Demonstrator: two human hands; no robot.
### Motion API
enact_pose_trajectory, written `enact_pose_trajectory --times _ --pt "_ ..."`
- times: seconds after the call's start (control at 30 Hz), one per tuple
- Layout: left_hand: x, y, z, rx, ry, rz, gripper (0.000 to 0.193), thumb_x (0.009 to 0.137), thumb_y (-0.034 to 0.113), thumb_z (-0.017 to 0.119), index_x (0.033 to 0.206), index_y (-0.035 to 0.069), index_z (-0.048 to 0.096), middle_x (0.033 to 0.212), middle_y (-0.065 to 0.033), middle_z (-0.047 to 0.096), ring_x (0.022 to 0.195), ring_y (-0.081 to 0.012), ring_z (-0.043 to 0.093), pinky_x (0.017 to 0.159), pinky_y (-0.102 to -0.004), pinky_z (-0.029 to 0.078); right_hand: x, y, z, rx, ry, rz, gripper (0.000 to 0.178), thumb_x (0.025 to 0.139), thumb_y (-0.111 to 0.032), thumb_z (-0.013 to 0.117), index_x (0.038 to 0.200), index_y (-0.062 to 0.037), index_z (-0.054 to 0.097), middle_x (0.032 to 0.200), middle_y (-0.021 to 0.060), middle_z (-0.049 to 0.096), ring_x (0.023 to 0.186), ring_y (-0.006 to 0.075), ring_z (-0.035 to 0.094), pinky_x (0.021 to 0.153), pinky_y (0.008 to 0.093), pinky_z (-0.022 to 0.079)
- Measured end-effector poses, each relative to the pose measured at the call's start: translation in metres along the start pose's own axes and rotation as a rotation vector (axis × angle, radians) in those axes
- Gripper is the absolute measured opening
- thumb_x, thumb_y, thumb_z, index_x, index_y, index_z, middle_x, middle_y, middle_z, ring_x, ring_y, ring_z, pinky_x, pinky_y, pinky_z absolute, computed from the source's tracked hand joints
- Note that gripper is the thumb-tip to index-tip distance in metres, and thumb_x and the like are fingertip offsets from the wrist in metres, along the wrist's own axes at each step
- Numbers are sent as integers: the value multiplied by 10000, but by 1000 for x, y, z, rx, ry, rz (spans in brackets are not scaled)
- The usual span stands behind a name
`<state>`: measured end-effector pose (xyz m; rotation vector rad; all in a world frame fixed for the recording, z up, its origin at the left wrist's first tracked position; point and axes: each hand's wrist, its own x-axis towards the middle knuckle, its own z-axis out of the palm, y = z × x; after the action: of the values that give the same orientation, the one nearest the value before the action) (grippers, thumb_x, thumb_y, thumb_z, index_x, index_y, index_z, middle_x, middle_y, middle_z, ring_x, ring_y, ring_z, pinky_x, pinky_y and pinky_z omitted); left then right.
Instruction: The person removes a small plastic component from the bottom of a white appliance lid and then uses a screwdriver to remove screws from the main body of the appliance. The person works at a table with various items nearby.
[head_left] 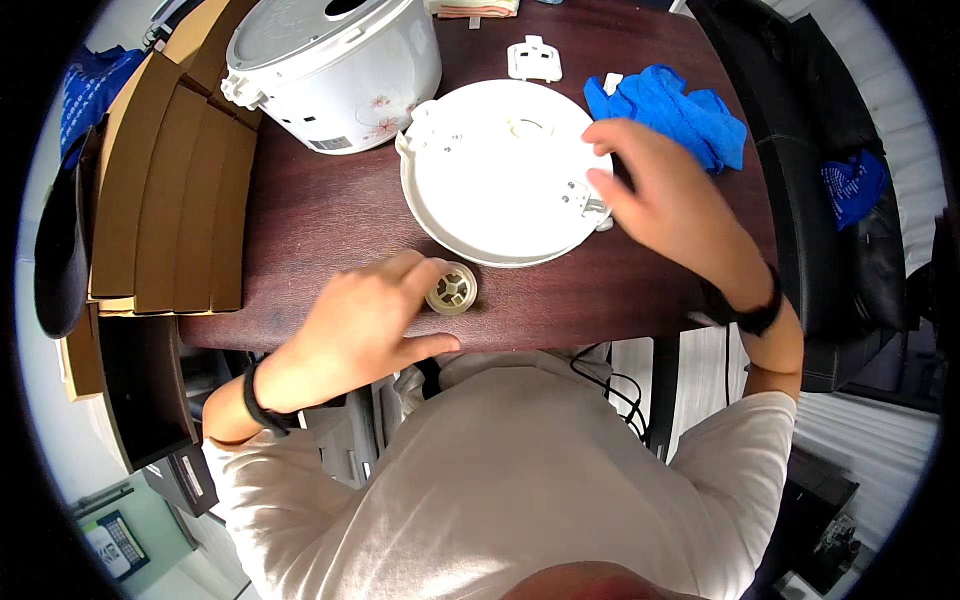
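Note:
A white round lid (500, 185), like a rice cooker's, lies on the dark brown table with its inner side up and fittings along its rim. My right hand (655, 190) hovers at the lid's right edge, thumb and fingers apart with nothing between them. Close to the table's front edge sits a small cream round cap (452, 291) with a slotted pattern. My left hand (355, 320) is beside it, palm down and thumb stretched out. Its fingertips reach the cap's left rim; whether they touch it I cannot tell.
A white rice cooker body (350, 80) with a flower print stands at the back left, beside brown cardboard boxes (180, 190). Behind the lid lies a small white plastic bracket (534, 60). A crumpled blue cloth (670, 115) is at the right. A black sofa (820, 200) flanks the table.

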<state>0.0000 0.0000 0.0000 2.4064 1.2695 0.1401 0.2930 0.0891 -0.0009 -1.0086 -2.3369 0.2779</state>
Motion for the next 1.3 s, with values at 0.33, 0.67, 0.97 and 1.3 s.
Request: enact_pose_trajectory --times 0.33,0.67,0.97,1.3 --pt "18 -9 42 50 45 62 433 722 114 745 1107 63 553 1053 -135 565 842 -322 652 662 -378 559 13 17 40 -93 -46 -115 168 866 -172 638 969 -51 583 870 110 631 818 294 609 737 369 467" --pt "38 5 -45 -944 116 4 348 779 3 599 1125 -34 573 996 -51 604 786 -114 612 692 -251 532 28 -7 5 310 -143 -7 168 903 -123 613 1026 -11 593 814 71 648 721 175 628 633 296 473" --pt "151 -17 -41 -1205 31 67 336 983 148 434 1221 -80 502 1071 -151 633 875 -211 689 818 -297 574 48 33 5 554 -180 218 331 871 51 464 1189 35 553 955 88 670 819 116 635 696 243 509" --pt "184 -40 -22 -1172 100 89 360 986 173 506 1259 -60 487 1084 -139 636 914 -193 677 840 -282 556 54 72 36 652 -5 241 301 907 -186 667 1097 27 571 874 82 675 750 103 645 599 229 496"
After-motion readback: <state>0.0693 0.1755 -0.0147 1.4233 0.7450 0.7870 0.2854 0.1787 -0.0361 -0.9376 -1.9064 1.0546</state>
